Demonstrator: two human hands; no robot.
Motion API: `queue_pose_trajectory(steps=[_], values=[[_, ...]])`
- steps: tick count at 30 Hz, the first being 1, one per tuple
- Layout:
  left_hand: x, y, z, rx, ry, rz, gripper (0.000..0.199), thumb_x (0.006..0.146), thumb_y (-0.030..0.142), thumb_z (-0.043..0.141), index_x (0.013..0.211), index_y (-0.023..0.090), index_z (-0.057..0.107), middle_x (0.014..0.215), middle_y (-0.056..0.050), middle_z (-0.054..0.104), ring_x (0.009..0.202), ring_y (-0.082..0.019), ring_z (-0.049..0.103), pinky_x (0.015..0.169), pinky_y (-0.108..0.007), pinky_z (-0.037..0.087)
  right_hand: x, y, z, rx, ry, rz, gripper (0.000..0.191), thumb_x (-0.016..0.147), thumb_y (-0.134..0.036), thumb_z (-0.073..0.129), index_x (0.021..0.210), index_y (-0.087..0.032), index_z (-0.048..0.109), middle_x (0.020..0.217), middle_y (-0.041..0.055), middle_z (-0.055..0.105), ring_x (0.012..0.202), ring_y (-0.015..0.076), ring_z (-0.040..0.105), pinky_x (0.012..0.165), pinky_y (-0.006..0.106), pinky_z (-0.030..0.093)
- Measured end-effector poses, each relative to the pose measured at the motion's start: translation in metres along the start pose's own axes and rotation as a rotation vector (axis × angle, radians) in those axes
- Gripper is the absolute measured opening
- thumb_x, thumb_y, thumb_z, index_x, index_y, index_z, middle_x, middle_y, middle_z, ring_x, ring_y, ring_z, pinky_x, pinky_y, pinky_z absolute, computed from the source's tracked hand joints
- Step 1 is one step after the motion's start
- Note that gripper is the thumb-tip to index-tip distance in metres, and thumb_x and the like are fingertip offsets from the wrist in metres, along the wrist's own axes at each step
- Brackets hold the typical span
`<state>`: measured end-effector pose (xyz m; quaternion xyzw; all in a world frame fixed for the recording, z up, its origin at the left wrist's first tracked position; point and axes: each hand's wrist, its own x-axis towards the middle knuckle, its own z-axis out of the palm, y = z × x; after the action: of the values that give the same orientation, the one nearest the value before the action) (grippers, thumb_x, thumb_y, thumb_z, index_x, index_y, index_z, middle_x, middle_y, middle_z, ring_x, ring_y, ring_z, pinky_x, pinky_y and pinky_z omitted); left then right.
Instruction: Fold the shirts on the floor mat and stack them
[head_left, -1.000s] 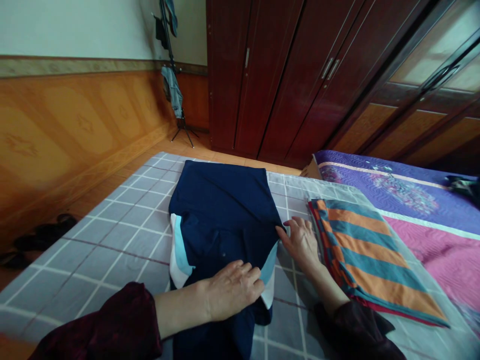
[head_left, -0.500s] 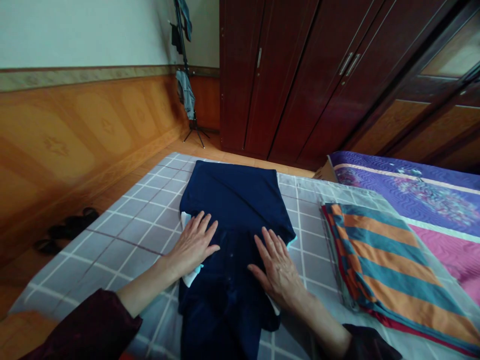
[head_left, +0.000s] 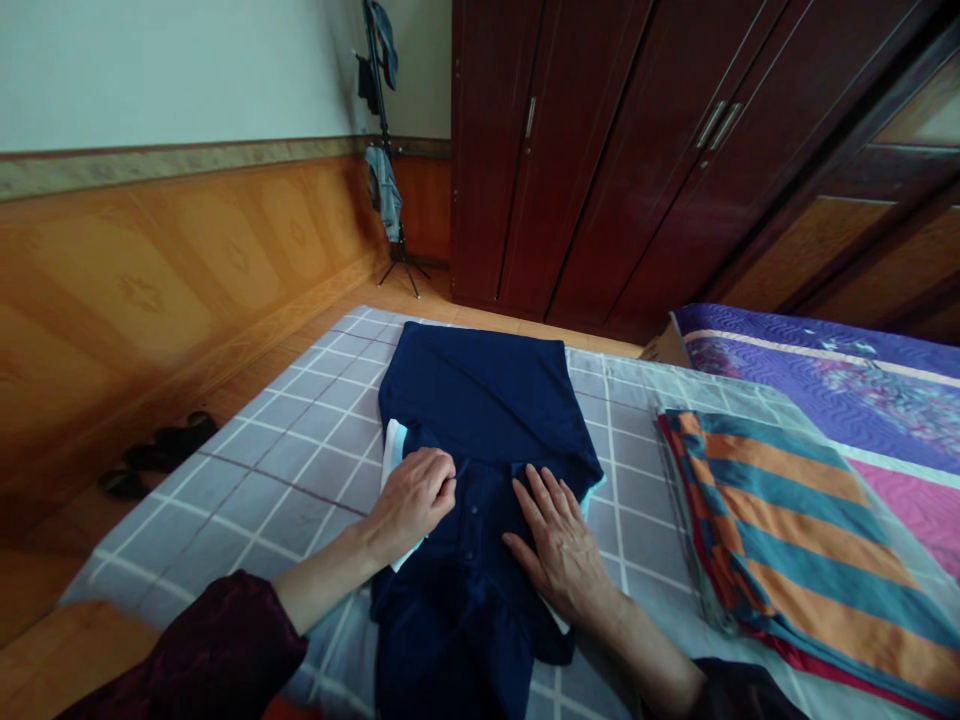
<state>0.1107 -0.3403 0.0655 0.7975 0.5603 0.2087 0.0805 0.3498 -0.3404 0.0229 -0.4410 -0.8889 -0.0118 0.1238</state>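
Observation:
A navy blue shirt with a short row of buttons lies spread over the checked bed cover, its near part running off the bottom of the view. White and light blue edging shows at both its sides. My left hand is closed, its fingers pinching the shirt's cloth left of the buttons. To the right of the buttons, my right hand rests flat on the fabric with its fingers stretched out and the thumb apart.
Folded clothes with an orange and teal striped piece on top lie on the checked bed cover at right. Beyond is a purple and pink quilt. A wardrobe, a coat stand and dark footwear surround the bed.
My left hand has gone from flat with spread fingers to closed on the shirt's cloth. My right hand stays flat on the shirt. The whole view has shifted slightly.

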Motion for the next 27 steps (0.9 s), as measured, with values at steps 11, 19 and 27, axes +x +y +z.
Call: queue_pose_trajectory(steps=[11,19,27], values=[[-0.005,-0.045,0.011,0.251,-0.167,-0.005,0.068,0.090,0.054,0.044,0.145,0.015,0.030,0.152,-0.017,0.025,0.142,-0.035,0.012,0.110,-0.058,0.017,-0.001,0.000,-0.001,0.021,0.000,0.006,0.061,0.090,-0.046,0.049,0.141,-0.012,0.040,0.149,0.0176,0.029,0.138,0.0344,0.024,0.107,0.053,0.032],[-0.023,-0.042,-0.012,0.242,-0.212,0.112,0.059,0.093,0.039,0.046,0.145,0.018,0.029,0.152,-0.012,0.026,0.142,-0.032,0.012,0.112,-0.054,0.020,-0.012,0.000,-0.030,0.075,0.001,-0.088,0.055,0.090,-0.041,0.050,0.138,-0.013,0.044,0.148,0.0182,0.031,0.137,0.0332,0.026,0.106,0.054,0.034],[-0.085,-0.029,-0.060,0.241,-0.435,0.468,0.081,0.070,-0.006,0.037,0.146,0.022,0.026,0.150,-0.004,0.033,0.138,-0.019,0.030,0.114,-0.037,0.025,-0.069,0.004,-0.063,-0.036,-0.106,-0.472,0.055,0.073,-0.007,0.045,0.128,-0.013,0.052,0.134,0.0147,0.052,0.119,0.0261,0.053,0.095,0.038,0.046]])
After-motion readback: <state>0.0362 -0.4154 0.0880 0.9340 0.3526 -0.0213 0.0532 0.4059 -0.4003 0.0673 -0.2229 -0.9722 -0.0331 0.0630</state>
